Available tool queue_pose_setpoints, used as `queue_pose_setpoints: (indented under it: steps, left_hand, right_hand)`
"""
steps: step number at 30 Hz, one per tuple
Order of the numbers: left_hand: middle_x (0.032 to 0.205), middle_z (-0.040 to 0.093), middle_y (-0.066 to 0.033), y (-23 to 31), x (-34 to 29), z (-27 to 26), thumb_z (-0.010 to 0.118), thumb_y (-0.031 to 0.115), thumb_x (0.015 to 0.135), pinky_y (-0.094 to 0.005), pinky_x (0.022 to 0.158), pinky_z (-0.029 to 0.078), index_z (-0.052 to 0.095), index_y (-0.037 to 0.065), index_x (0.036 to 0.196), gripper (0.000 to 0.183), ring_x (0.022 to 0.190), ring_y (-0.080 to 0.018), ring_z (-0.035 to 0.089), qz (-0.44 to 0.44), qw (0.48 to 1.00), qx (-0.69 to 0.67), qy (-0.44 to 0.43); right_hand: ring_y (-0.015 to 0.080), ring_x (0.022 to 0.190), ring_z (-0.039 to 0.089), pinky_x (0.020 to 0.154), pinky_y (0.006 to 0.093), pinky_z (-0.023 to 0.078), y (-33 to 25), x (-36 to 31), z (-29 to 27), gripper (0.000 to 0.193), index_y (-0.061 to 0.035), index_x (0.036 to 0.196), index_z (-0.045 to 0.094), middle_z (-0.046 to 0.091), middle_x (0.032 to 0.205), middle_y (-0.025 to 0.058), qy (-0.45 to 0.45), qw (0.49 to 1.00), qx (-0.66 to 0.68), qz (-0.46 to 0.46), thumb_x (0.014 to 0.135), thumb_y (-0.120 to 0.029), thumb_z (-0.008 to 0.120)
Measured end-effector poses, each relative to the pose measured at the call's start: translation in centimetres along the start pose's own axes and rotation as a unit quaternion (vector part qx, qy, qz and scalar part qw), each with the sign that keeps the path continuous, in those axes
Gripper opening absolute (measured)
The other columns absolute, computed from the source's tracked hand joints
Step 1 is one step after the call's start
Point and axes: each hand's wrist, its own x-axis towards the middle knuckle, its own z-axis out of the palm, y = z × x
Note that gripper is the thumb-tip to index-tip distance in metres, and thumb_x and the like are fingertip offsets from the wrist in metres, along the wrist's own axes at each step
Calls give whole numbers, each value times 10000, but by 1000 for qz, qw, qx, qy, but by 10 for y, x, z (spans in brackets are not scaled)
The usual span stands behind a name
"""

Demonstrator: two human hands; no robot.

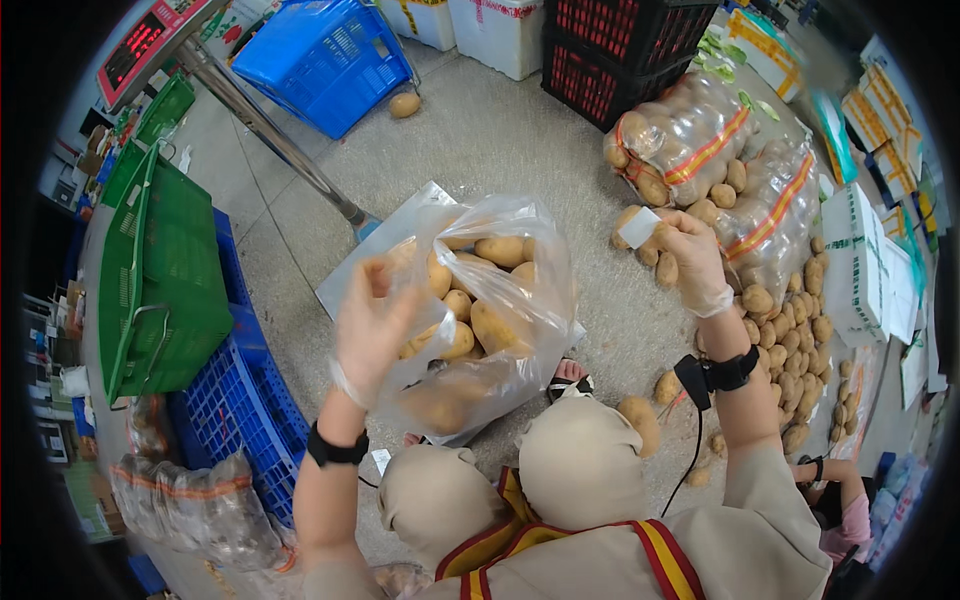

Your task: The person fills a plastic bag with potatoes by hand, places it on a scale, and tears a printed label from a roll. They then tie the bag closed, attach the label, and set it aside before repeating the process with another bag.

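A transparent plastic bag (550, 225) with several potatoes (500, 325) inside stands open on the flat metal plate (345, 275) of a floor scale. My left hand (368, 325), in a thin see-through glove, is at the bag's left side. Its fingers look slightly blurred and apart, with nothing visible in them. To the right of the bag, my right hand (695, 258) is raised, also gloved. Thumb and fingers pinch a small white label (639, 228). Loose potatoes and filled sacks lie just beyond it.
Beside the scale's post (290, 150) stand a green crate (165, 280) and blue crates (240, 400). A blue basket (320, 60) and stacked black crates (625, 50) are ahead. At right are potato sacks (690, 135), a potato pile (790, 350) and another person's arm (845, 480).
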Motion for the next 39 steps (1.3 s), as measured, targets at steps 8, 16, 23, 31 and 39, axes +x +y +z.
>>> queue_pose_setpoints:
  steps: [8, 16, 23, 31, 39]
  left_hand:
    - [916, 610, -138, -26, -19, -7, 654, 306, 744, -335, 728, 443, 556, 6, 1056, 444, 841, -212, 569, -70, 972, 203, -99]
    - [853, 595, -70, -26, 18, 32, 532, 328, 886, -264, 621, 439, 572, 42, 1044, 330, 721, -175, 561, -283, 872, -399, -29]
    - [719, 540, 43, -13, 44, 44, 584, 287, 861, -198, 569, 391, 593, 74, 865, 213, 633, -68, 521, -147, 918, -360, -83]
    - [842, 684, -59, 54, -62, -35, 654, 71, 798, -238, 689, 490, 679, 17, 938, 152, 761, -88, 618, -168, 897, -8, -410]
    - [874, 689, -75, 48, -59, -48, 656, 37, 752, -225, 621, 479, 676, 22, 959, 208, 714, -116, 631, -124, 888, -83, -436]
  right_hand:
    - [64, 714, 545, 666, 206, 407, 10, 2, -8, 82, -23, 813, 608, 632, 767, 30, -5, 1000, 18, -6, 797, -94, 571]
    - [90, 764, 567, 752, 239, 435, 15, -4, -5, 92, -9, 822, 603, 631, 804, 43, -26, 998, 43, 24, 807, -94, 571]
    - [65, 659, 501, 603, 209, 401, 15, 4, 2, 104, 9, 857, 591, 589, 765, 27, -16, 1000, -3, -9, 809, -76, 557]
    - [191, 681, 585, 623, 293, 470, 20, 55, 47, 136, 1, 802, 648, 606, 730, 97, 26, 917, -293, -268, 763, -122, 605]
    - [256, 849, 585, 756, 354, 456, 73, 100, 178, 96, -59, 812, 643, 623, 866, 72, -147, 737, -479, -454, 736, -100, 600]
